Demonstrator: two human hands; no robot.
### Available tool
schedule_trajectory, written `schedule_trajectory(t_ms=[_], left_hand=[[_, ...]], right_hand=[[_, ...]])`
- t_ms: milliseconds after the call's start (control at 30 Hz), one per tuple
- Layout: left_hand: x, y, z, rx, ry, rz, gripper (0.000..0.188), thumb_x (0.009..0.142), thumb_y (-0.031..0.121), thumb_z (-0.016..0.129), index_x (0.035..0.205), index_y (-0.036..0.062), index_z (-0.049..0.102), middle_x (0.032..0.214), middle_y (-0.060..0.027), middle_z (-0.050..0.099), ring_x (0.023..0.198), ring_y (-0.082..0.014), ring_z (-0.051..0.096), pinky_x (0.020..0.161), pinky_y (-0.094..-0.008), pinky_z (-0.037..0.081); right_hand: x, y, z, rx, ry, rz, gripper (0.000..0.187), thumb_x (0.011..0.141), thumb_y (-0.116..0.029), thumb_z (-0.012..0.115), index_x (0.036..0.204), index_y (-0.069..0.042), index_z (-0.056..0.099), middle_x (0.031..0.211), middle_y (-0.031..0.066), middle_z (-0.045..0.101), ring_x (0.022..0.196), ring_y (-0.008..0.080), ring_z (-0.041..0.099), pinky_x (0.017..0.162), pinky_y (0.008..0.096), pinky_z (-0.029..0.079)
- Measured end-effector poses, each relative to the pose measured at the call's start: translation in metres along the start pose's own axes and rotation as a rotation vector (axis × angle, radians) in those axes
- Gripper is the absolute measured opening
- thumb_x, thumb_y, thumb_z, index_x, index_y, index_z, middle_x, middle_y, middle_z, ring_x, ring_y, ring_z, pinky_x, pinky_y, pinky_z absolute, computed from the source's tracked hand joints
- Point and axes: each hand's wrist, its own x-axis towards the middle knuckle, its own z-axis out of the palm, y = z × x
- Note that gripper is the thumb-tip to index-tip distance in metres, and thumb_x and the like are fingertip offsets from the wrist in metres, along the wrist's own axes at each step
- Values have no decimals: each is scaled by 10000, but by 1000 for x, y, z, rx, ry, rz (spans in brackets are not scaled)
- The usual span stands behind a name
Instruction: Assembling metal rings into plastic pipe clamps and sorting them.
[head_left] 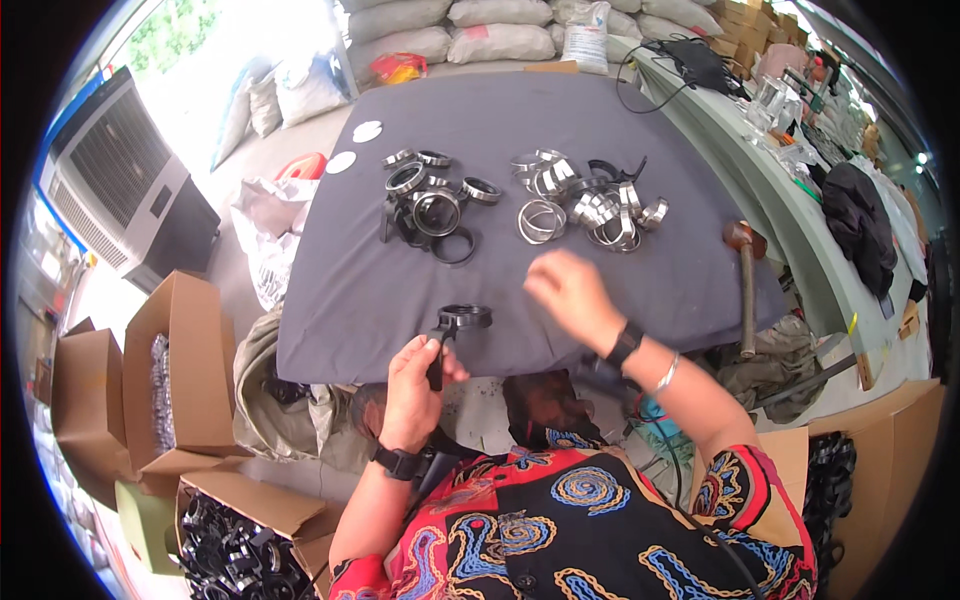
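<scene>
My left hand [412,388] is closed around the handle of a black ring-shaped part [466,317], whose round end stands above the near edge of the table. Over the middle of the table, apart from that part, is my right hand [570,295]. Its fingers look curled but are smeared by motion, so I cannot tell whether they hold anything. Just beyond it lies a loose group of silver metal rings [541,222], with a few black pieces among them. To the left of these sits a pile of black ring parts [408,214], some with shiny metal inner rims.
A dark grey cloth covers the table [340,290]. A mallet [746,285] lies near its right edge, and white discs [341,162] near its far left corner. Cardboard boxes [180,375] stand at the left. A cluttered bench [780,190] runs along the right side.
</scene>
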Motion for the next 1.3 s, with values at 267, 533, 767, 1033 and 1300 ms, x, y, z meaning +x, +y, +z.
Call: schedule_trajectory(t_ms=[267,533,767,1033,1300], left_hand=[[-30,-16,-33,335,23,-41,236,944,210,535,795,33,580,639,-46,570,599,-142,544,619,-284,453],[-37,-29,-50,366,92,17,275,936,243,541,751,41,566,650,-46,575,620,-134,545,626,-264,430],[-33,-39,-57,445,158,81,253,920,193,566,712,49,558,661,-19,573,640,-94,530,674,-247,409],[-32,-47,-58,441,135,120,276,938,241,587,744,45,587,664,24,568,656,-53,472,627,-223,360],[-34,-43,-59,471,111,76,261,948,224,570,769,35,592,686,1,583,686,-76,507,689,-234,394]], right_hand=[[81,75,7,-492,-5,344,233,828,-205,624,846,25,647,860,229,650,836,389,629,756,459,504],[25,21,2,-266,-163,-146,178,771,-90,681,877,-24,554,877,127,550,731,338,586,655,416,484],[-1,-6,-6,-355,-318,-227,390,727,-257,746,999,-42,566,951,100,524,936,306,559,753,412,486],[26,3,13,-365,-691,-63,726,664,-137,756,1324,-56,464,1241,188,490,1134,349,468,923,408,453],[22,-69,28,-172,-638,-355,729,634,-61,755,1311,-91,486,1206,194,475,1062,346,526,834,391,500]])
